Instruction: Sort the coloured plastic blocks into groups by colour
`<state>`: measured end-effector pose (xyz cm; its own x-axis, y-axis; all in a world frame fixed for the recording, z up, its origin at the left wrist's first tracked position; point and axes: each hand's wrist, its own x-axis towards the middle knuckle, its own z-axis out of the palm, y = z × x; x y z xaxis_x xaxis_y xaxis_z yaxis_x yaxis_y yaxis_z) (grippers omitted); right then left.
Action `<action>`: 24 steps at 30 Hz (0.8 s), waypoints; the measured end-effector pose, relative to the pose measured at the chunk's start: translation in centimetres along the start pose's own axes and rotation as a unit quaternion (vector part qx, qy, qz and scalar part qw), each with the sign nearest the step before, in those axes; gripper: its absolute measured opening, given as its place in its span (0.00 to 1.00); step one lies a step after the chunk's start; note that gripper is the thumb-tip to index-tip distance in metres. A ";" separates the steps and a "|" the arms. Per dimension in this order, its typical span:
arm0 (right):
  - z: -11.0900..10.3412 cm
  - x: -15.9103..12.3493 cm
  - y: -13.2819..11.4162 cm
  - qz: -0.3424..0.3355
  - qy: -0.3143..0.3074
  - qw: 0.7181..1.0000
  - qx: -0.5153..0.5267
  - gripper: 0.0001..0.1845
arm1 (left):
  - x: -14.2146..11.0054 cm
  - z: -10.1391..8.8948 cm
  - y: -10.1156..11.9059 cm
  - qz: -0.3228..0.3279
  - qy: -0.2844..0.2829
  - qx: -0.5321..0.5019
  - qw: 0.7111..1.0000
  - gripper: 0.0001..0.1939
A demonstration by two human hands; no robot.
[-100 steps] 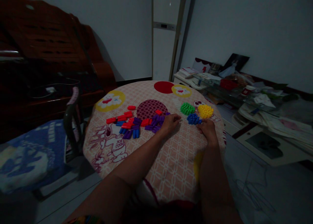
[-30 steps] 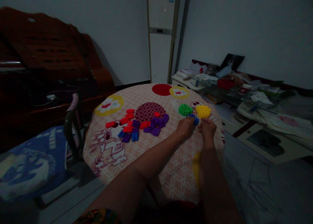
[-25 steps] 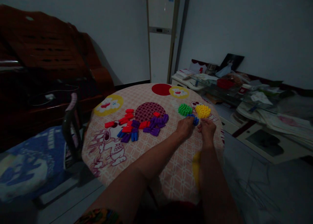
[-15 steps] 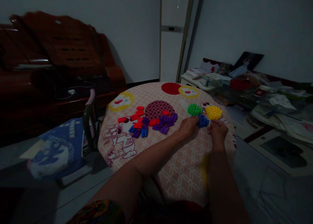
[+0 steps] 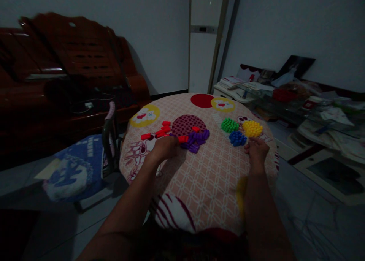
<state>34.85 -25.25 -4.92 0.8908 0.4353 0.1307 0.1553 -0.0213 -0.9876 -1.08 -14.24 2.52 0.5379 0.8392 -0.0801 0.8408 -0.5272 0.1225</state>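
Note:
My left hand (image 5: pixel 165 148) is over the loose pieces on the left of the table, its fingers bent down and lost in shadow. Red pieces (image 5: pixel 162 132) lie beyond it, and a heap of purple pieces (image 5: pixel 195 140) is just to its right. Whatever is under the hand is hidden. On the right, my right hand (image 5: pixel 257 149) rests with its fingers curled together, close below the yellow cluster (image 5: pixel 252 128). Anything held in it cannot be made out. A blue cluster (image 5: pixel 237 138) and a green cluster (image 5: pixel 229 125) sit to its left.
The round table (image 5: pixel 205 181) has a patterned cloth. At left stands a chair (image 5: pixel 108 139) with a blue bag (image 5: pixel 76 166); behind is a wooden sofa (image 5: pixel 76 59). A cluttered glass-topped cabinet (image 5: pixel 288 105) runs along the right.
My left hand has moved left, from the blue cluster to the loose pieces, covering the blue ones there. My right hand stays near the yellow cluster. The view has shifted slightly.

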 end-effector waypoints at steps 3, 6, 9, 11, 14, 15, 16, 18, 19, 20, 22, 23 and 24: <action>0.1 0.0 -0.1 0.012 0.007 1.000 0.003 0.17 | -0.6 0.9 -0.8 0.019 -0.021 0.030 0.999 0.15; 0.1 0.0 -0.2 0.011 0.007 1.000 0.008 0.17 | -0.8 1.5 -0.5 0.026 -0.009 0.041 0.999 0.16; 0.1 0.0 -0.1 0.012 0.008 1.000 0.010 0.18 | -0.8 1.8 -0.2 0.019 0.012 0.047 0.999 0.14; 0.1 0.1 0.0 0.008 0.002 1.000 0.010 0.18 | -0.8 2.0 -0.5 0.003 0.023 0.040 0.999 0.15; 0.1 0.2 0.1 0.013 0.001 1.000 0.006 0.17 | -0.5 2.3 -1.6 -0.026 0.035 0.018 0.999 0.16; 0.2 0.2 0.1 0.016 0.004 1.000 0.005 0.17 | -0.3 2.4 -2.0 -0.033 0.043 0.010 0.998 0.15; 0.2 0.2 0.1 0.019 0.004 1.000 0.005 0.17 | -0.1 2.3 -2.3 -0.037 0.055 0.000 0.998 0.15; 0.2 0.1 -0.1 0.019 0.002 1.000 0.007 0.17 | 0.3 2.0 -2.5 -0.028 0.087 -0.032 0.995 0.13; 0.2 0.1 -0.1 0.019 0.001 1.000 0.007 0.17 | 0.6 1.7 -2.2 -0.017 0.104 -0.058 0.993 0.12; 0.2 0.0 -0.2 0.020 0.000 1.000 0.008 0.17 | 1.0 1.4 -1.6 -0.003 0.119 -0.088 0.989 0.11; 0.2 -0.1 -0.4 0.026 0.001 1.000 0.006 0.16 | 1.9 0.6 0.3 0.033 0.134 -0.158 0.978 0.09; 0.2 -0.2 -0.4 0.028 0.002 1.000 0.006 0.16 | 2.6 0.3 1.5 0.055 0.134 -0.193 0.970 0.09; 0.2 -0.2 -0.4 0.028 0.002 1.000 0.006 0.16 | 3.3 0.0 3.0 0.081 0.134 -0.226 0.961 0.08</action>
<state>34.54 -25.11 -4.52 0.8992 0.4307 0.0763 0.1005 -0.0336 -0.9944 3.20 -13.02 2.60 0.5733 0.7874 0.2268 0.6027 -0.5927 0.5343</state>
